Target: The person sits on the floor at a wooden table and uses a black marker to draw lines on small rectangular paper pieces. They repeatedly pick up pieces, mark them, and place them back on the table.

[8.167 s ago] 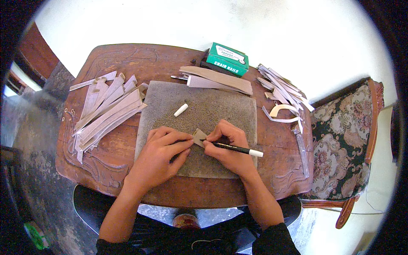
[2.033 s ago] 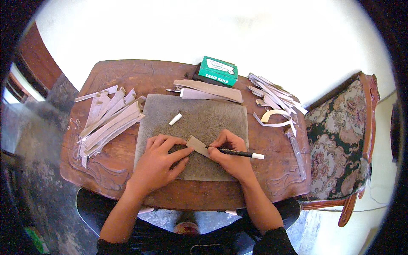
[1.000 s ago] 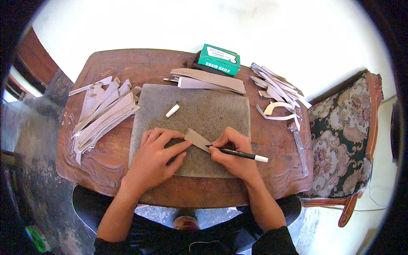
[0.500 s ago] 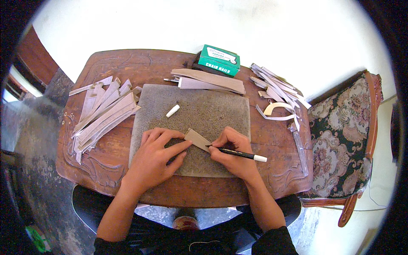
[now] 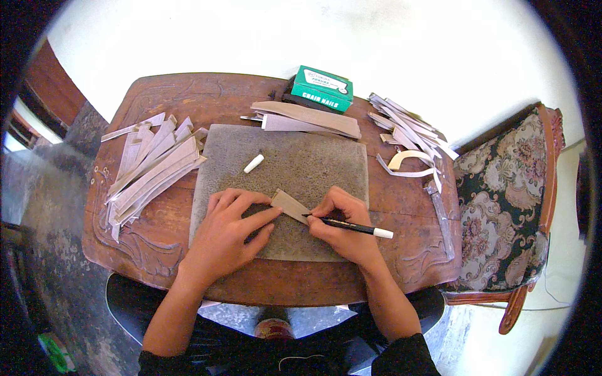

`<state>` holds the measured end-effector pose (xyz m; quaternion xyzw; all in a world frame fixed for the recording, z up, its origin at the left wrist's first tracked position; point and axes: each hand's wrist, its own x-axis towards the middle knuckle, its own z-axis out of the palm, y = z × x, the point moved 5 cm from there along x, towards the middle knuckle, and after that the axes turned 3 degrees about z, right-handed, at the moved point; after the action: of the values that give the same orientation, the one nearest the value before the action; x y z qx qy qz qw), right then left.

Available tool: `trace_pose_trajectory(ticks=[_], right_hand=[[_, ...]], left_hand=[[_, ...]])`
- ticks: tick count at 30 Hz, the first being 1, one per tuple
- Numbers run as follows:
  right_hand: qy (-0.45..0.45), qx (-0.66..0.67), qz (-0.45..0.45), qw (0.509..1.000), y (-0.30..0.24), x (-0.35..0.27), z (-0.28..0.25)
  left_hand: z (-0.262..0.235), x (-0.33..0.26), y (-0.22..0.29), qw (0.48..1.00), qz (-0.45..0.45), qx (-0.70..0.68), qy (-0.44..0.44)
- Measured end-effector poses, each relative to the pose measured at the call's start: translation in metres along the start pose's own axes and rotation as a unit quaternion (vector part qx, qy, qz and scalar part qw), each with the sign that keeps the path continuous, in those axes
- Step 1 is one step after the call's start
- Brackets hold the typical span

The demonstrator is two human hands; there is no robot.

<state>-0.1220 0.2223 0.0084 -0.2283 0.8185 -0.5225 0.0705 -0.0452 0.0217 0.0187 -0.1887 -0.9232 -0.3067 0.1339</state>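
Note:
A short brownish-grey strip (image 5: 290, 205), perhaps cardboard, lies slantwise on a speckled grey mat (image 5: 301, 147). My left hand (image 5: 231, 229) rests on the mat with its fingers spread, the index fingertip touching the strip's left edge. In my right hand (image 5: 343, 229) is a black marker with a white end (image 5: 357, 227), gripped between thumb and fingers. Its tip meets the strip near the right end, and part of that end is hidden by my fingers. The white marker cap (image 5: 254, 163) lies loose on the mat beyond my left hand.
The carved wooden table (image 5: 182, 94) holds a pile of pale strips (image 5: 160, 166) at left, more strips (image 5: 307, 119) behind the mat, and another pile (image 5: 407, 128) at right beside a curved yellowish piece (image 5: 401, 160). A green box (image 5: 322, 89) stands at the back. A patterned chair (image 5: 501, 200) is at right.

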Motion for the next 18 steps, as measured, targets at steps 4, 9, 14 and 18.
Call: trace_pose_trajectory(ticks=[4,9,14,18], right_hand=[[0.006,-0.003,-0.004,1.000,0.001,0.000,0.001],[0.018,0.040,0.002,0.999,0.011,-0.003,-0.003],[0.030,0.013,0.009,0.999,0.000,-0.007,-0.015],[0.019,-0.010,0.043,0.999,-0.017,-0.014,-0.020]], left_hand=[[0.000,0.000,0.000,1.000,-0.002,-0.001,-0.002],[0.000,0.001,-0.001,1.000,0.005,0.001,-0.003],[0.001,0.001,-0.001,1.000,0.013,0.007,0.004],[0.002,-0.001,-0.004,1.000,0.006,-0.002,0.006]])
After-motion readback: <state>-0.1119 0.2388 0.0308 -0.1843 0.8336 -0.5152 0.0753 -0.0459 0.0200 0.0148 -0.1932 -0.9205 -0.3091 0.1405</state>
